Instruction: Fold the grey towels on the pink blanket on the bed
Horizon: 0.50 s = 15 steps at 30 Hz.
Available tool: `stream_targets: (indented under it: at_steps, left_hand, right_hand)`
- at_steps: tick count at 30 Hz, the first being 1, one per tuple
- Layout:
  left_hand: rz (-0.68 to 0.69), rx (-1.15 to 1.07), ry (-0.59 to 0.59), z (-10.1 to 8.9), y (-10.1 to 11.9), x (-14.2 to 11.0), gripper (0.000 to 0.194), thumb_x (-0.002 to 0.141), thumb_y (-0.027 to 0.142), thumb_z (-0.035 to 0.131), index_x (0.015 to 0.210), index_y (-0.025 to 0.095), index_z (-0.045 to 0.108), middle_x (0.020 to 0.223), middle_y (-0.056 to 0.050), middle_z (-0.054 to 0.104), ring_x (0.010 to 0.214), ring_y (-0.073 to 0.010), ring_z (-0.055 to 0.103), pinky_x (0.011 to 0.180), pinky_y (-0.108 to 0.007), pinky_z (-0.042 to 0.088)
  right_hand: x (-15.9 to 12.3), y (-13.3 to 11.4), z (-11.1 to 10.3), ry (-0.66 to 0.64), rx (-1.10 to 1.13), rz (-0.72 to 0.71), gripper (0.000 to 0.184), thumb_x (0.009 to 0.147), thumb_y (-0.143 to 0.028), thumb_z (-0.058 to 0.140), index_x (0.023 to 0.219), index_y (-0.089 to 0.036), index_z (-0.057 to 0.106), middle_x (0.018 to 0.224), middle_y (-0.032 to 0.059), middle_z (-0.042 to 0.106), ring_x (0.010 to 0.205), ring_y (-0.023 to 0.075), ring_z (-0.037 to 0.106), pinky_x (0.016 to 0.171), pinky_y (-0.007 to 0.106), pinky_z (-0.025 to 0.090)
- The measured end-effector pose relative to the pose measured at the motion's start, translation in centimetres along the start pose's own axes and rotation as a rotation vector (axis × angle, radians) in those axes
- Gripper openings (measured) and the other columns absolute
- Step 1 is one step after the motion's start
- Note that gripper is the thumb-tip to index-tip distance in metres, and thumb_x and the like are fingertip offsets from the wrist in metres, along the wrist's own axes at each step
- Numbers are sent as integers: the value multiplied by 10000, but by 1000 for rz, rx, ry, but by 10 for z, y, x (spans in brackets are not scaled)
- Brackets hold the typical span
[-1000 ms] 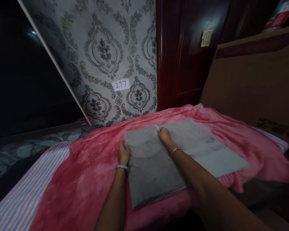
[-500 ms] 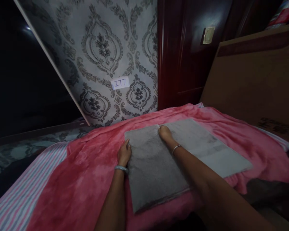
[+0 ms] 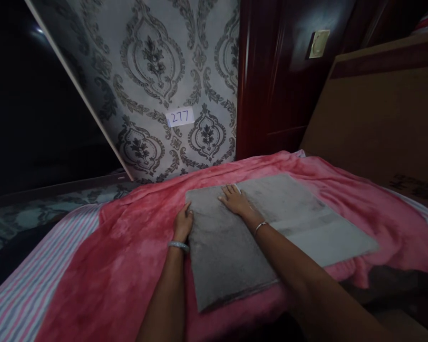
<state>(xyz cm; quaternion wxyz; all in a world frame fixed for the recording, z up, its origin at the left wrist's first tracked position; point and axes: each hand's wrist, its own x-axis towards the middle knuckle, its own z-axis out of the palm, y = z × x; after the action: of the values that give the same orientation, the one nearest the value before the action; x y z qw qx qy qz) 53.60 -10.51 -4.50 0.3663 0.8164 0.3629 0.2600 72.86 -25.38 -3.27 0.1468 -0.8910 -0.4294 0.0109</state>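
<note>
A grey plush cloth [image 3: 231,247] lies spread on the pink blanket, its darker left part folded over and its paler right part flat. My right hand [image 3: 235,202], with a thin bangle at the wrist, rests palm down near the cloth's far edge. Its fingers are spread on the folded layer, beside the fold line. At the left edge of the cloth is my left hand [image 3: 183,223], wearing a thick bangle. Its thumb and forefinger are apart and touch the edge; the other fingers are mostly hidden.
The pink blanket [image 3: 128,256] covers a striped sheet [image 3: 53,266]. A dark screen [image 3: 46,109] stands at the left, and a cardboard box [image 3: 378,114] at the right. Behind are patterned wallpaper with a "277" label [image 3: 180,117] and a dark red door [image 3: 271,95].
My right hand has let go of the cloth's far edge and flattened, fingers spread, slightly to the left on the folded layer. My left hand stays at the left edge. The view shifts slightly.
</note>
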Motion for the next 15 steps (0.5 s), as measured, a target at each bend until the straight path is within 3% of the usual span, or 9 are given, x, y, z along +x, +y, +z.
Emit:
stream_targets:
  at_steps: [3,7,9,12,15]
  left_hand:
    - [59,137,32,-3,13,-9,576,892,345,569,1448,200,530,1462,-134,566,1351,-310,523,1131,-473,418]
    - [225,371,162,-8,32,-20,793,835,450,658,1533,179,398,1658,-160,252,1536,-378,173,1231,-558,185]
    - [324,421,65,-7,36,-22,766,856,462,633,1533,193,395,1681,-140,192,1559,-353,71,1244,-558,98]
    - [296,428,-210,-2,33,-21,670,901,495,562,1499,214,449,1653,-137,283,1553,-329,138,1237,-557,117]
    - [243,445,-262,3,26,-18,653,928,533,502,1494,212,456,1648,-134,287,1547,-331,168,1229,-563,145]
  right_hand:
    - [1,-1,0,9,-2,10,654,1030,-573,269,1568,-212,351,1654,120,254,1525,297,182,1191,563,199]
    - [1,-1,1,8,5,9,660,1029,-581,267,1572,-213,341,1653,128,253,1525,298,180,1185,576,195]
    - [2,0,2,6,7,8,662,1029,-583,259,1574,-214,336,1656,124,246,1527,294,175,1188,575,189]
    - [2,1,2,9,1,9,667,1030,-575,264,1578,-200,325,1658,120,241,1527,294,173,1193,571,180]
    - [2,1,2,5,8,17,667,1032,-569,264,1575,-187,328,1657,120,244,1525,294,177,1192,569,187]
